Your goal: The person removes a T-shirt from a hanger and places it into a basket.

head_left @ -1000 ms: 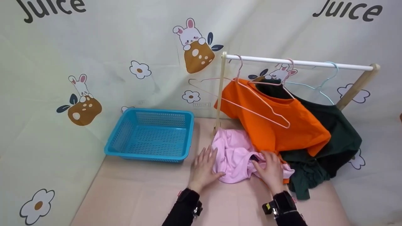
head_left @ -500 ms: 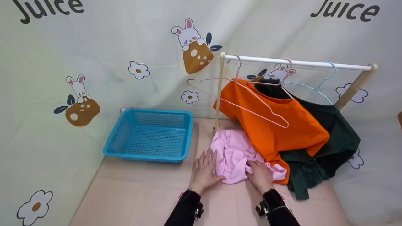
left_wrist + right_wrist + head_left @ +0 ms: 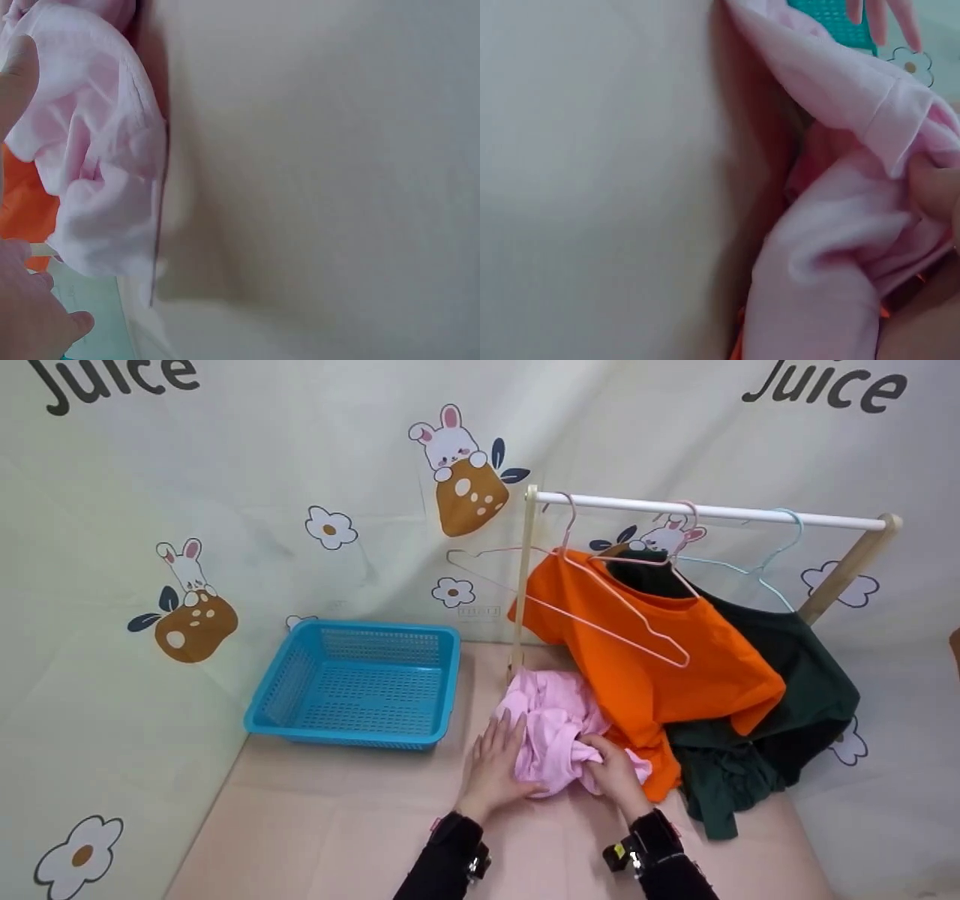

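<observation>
Handling of a pink garment [image 3: 551, 709] on a counter [image 3: 322, 825]. The garment lies crumpled at the foot of the left post of a rack [image 3: 720, 511]. The left hand [image 3: 496, 772] rests against its left side, fingers extended and spread, without grasping. The right hand [image 3: 616, 776] pinches a fold near the garment's right end; in the right wrist view, the thumb presses into this fold. An orange shirt [image 3: 690, 667] hangs from the rack, its lower end touching the counter beside the garment. Behind it and to its right hangs a green shirt [image 3: 806, 675], also reaching the counter. A pink hanger [image 3: 600, 628] crosses in front of the orange shirt. A blue basket [image 3: 352, 738] stands left of the garment, apart from both hands.
</observation>
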Motion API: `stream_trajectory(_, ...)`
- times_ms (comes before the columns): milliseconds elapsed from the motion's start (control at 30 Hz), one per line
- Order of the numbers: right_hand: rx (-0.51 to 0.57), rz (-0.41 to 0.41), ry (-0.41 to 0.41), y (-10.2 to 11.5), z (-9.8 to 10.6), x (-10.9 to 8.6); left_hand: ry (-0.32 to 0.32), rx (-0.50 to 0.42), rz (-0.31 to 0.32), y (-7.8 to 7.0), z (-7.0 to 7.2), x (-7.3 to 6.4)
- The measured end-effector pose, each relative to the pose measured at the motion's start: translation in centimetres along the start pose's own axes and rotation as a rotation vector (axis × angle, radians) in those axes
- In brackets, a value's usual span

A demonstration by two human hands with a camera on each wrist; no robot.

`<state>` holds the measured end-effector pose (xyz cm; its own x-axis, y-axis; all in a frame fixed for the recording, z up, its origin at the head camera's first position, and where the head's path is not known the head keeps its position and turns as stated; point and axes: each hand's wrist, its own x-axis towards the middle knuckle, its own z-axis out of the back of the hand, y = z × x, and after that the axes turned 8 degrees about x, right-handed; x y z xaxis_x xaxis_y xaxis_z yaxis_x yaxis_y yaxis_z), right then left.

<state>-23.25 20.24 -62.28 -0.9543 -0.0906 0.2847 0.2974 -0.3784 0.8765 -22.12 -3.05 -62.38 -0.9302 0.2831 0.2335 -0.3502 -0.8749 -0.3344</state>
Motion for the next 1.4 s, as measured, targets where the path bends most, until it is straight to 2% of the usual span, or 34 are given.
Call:
stream_trajectory(67,0.08,-0.006,0.009,0.7,-0.3,0.1,0.0,-0.054,-0.003,-0.3,0.2,0.2)
stream_trajectory(167,0.191,-0.029,0.05,3.2,-0.5,0.1,-0.018,-0.147,-0.009,-0.6,0.5,0.4)
stream_trajectory(233,0.261,-0.007,0.103,4.6,-0.7,-0.1,-0.043,-0.179,-0.023,-0.7,0.7,0.6)
stream_trajectory(300,0.319,0.026,0.175,4.9,-1.0,-0.2,-0.08,-0.2,-0.052,-0.6,0.7,0.7)
stream_trajectory(400,0.42,0.052,0.305,3.5,-1.7,-0.3,-0.125,-0.23,-0.094,-0.5,0.7,0.8)
stream_trajectory(500,0.499,0.005,0.415,2.6,-2.1,-0.6,-0.148,-0.272,-0.115,-0.5,0.6,0.7)
stream_trajectory(567,0.514,-0.026,0.462,2.7,-2.2,-0.7,-0.151,-0.3,-0.112,-0.5,0.6,0.6)
stream_trajectory(667,0.51,-0.02,0.491,3.0,-2.2,-0.9,-0.164,-0.326,-0.101,-0.5,0.5,0.6)
stream_trajectory(867,0.463,0.066,0.455,3.4,-1.6,-0.4,-0.236,-0.311,-0.067,-0.1,0.8,0.7)
stream_trajectory(1000,0.538,0.144,0.391,3.5,-0.8,0.1,-0.281,-0.329,-0.034,0.4,2.1,1.3)
stream_trajectory(1067,0.519,0.195,0.329,4.1,-0.1,0.3,-0.32,-0.348,-0.02,0.7,3.1,1.7)
stream_trajectory(1167,0.375,0.258,0.209,5.3,0.9,0.3,-0.412,-0.362,-0.007,1.2,4.8,2.3)
stream_trajectory(1267,0.234,0.272,0.125,6.4,1.9,0.3,-0.533,-0.366,0.011,1.7,6.4,3.0)
stream_trajectory(1400,0.214,0.254,0.105,6.9,3.0,0.5,-0.672,-0.382,0.026,2.5,8.9,3.7)
